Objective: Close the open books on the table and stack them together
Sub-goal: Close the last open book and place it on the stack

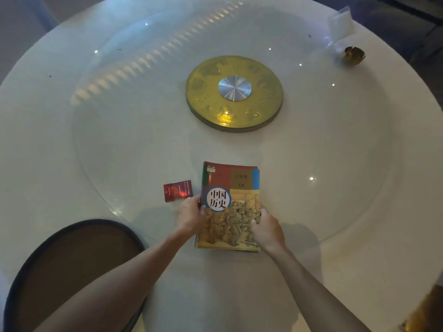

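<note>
Closed book stack [230,207] near table [335,188] edge, left hand [190,218] and right hand [266,230] gripping its sides; red box [178,190] just left

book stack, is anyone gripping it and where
Both hands grip the closed book stack: left hand on its left edge, right hand on its right edge, near the bottom.

One closed history book with a red and tan illustrated cover [230,207] tops a stack whose count I cannot tell. Left of the left grip [190,215]: one small red box [178,190]. Beyond: one round gold disc [234,93]. Two hands, counting the right grip [266,230].
</note>
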Demonstrator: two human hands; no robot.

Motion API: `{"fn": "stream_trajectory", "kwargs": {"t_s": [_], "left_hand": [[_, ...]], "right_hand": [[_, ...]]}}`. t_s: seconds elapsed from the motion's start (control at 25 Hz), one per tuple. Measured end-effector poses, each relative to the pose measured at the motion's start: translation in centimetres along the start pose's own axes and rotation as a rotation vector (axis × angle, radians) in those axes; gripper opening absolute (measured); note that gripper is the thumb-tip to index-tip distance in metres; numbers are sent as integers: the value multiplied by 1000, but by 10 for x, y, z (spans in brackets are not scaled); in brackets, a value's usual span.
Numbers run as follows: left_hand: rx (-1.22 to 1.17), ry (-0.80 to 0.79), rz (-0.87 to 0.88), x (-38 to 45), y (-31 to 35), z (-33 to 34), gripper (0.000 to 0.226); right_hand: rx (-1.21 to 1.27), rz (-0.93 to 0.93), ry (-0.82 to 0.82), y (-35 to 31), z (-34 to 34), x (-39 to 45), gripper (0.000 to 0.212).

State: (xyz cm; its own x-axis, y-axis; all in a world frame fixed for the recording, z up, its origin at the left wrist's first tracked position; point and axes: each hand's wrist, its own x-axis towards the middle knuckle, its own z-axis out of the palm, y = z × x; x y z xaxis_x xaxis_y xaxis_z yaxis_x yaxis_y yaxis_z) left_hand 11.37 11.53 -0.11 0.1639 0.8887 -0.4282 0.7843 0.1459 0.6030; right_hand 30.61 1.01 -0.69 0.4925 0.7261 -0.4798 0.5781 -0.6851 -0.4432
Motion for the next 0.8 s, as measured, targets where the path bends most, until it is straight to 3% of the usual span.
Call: {"fn": "stream_trajectory", "kwargs": {"t_s": [0.2,0.52,0.68,0.8], "left_hand": [[121,-30,50,4,-14,5,42],[132,-108,70,10,-20,8,46],[-22,-31,-13,10,-20,12,21],[-62,-20,-43,4,-13,16,26]], "right_hand": [[-202,-4,89,-1,6,-1,28],[-200,14,11,2,9,8,35],[75,91,37,2,3,20,30],[166,97,65,3,0,26,34]]}}
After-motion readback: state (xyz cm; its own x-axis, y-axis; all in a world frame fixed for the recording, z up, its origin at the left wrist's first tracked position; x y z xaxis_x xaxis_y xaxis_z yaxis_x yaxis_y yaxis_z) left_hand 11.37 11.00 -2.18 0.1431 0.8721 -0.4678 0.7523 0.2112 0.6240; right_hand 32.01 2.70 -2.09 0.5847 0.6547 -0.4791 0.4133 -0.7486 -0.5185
